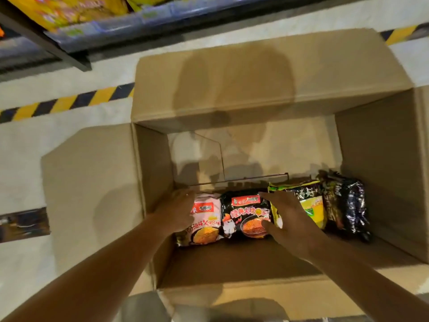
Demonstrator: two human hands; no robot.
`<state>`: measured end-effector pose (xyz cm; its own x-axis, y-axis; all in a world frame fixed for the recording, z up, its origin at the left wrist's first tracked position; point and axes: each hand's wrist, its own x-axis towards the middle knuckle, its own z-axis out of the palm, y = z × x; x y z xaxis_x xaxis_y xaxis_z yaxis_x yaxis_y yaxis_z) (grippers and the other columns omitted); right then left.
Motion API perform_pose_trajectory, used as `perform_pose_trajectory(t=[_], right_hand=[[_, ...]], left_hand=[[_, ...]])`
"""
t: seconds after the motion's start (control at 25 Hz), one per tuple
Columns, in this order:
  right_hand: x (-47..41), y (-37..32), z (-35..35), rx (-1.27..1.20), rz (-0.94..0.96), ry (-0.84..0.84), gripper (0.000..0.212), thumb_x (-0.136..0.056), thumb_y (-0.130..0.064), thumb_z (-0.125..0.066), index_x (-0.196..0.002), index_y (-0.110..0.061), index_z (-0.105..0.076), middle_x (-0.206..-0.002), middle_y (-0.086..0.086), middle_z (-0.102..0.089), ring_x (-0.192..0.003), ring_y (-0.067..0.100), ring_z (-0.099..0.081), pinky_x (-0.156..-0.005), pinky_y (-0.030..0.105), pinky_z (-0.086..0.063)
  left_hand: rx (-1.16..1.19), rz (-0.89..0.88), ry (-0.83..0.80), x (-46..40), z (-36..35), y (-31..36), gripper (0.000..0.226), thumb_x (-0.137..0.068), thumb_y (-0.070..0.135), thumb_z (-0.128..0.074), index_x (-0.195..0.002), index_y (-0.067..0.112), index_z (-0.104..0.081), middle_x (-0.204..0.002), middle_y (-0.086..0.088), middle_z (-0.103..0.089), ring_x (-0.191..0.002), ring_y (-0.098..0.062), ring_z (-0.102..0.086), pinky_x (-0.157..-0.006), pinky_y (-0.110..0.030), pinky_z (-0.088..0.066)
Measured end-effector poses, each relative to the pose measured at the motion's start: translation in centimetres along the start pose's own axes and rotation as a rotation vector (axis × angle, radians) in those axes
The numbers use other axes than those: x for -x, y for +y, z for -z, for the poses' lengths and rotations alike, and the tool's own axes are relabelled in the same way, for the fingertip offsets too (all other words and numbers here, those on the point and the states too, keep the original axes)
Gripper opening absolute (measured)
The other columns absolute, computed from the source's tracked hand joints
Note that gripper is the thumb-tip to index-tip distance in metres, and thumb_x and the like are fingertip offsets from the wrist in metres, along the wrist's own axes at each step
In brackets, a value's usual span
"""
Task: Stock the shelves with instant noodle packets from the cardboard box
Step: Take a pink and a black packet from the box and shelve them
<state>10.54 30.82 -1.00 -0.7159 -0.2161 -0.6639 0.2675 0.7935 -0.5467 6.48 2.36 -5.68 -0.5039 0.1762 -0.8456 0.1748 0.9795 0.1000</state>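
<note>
An open cardboard box (383, 154) stands on the floor below me, flaps spread. Inside, noodle packets stand in a row: a pink packet (206, 226), a black-and-red packet (246, 214), a green-and-yellow packet (311, 203) and dark packets (348, 210) on the right. My left hand (176, 212) presses against the left side of the pink packet. My right hand (290, 217) lies on the right side of the black-and-red packet, thumb across its front. Both hands squeeze these two packets between them.
A shelf (97, 31) with yellow packets and price strips runs across the top left. Black-and-yellow hazard tape (65, 103) marks the pale floor. The far part of the box bottom shows bare cardboard.
</note>
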Motion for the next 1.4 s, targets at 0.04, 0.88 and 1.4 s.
perform_pose_trajectory(t=[0.04,0.88,1.4], right_hand=[[-0.3,0.4,-0.4,0.001,0.012,0.028,0.065,-0.091,-0.022,-0.070,-0.149,-0.026,-0.042,-0.141,-0.006,-0.046,-0.138,0.008,-0.023,-0.114,0.027,-0.029],[-6.1,0.6,-6.3,0.763,-0.034,-0.030,0.090,-0.060,-0.016,-0.083,-0.141,0.001,-0.049,-0.131,0.020,-0.060,-0.131,0.039,-0.047,-0.122,0.055,-0.015],[-2.5,-2.1,-3.9,0.518,-0.083,-0.045,0.054,-0.075,-0.005,-0.074,-0.123,-0.021,-0.057,-0.118,-0.001,-0.065,-0.117,0.023,-0.056,-0.093,0.032,-0.048]], left_hand=[[-0.052,0.006,0.003,-0.4,-0.6,0.1,0.069,-0.090,0.029,-0.062,-0.148,0.015,-0.029,-0.152,-0.006,-0.037,-0.140,-0.025,-0.034,-0.118,-0.037,-0.026],[0.401,-0.067,0.191,3.9,1.7,-1.1,0.033,-0.095,0.045,-0.056,-0.119,0.026,-0.042,-0.113,0.000,-0.067,-0.097,-0.020,-0.068,-0.072,-0.030,-0.057],[0.609,-0.098,0.310,7.2,4.0,-3.3,0.042,-0.091,0.025,-0.063,-0.130,0.026,-0.049,-0.116,0.000,-0.068,-0.101,-0.022,-0.066,-0.073,-0.032,-0.056]])
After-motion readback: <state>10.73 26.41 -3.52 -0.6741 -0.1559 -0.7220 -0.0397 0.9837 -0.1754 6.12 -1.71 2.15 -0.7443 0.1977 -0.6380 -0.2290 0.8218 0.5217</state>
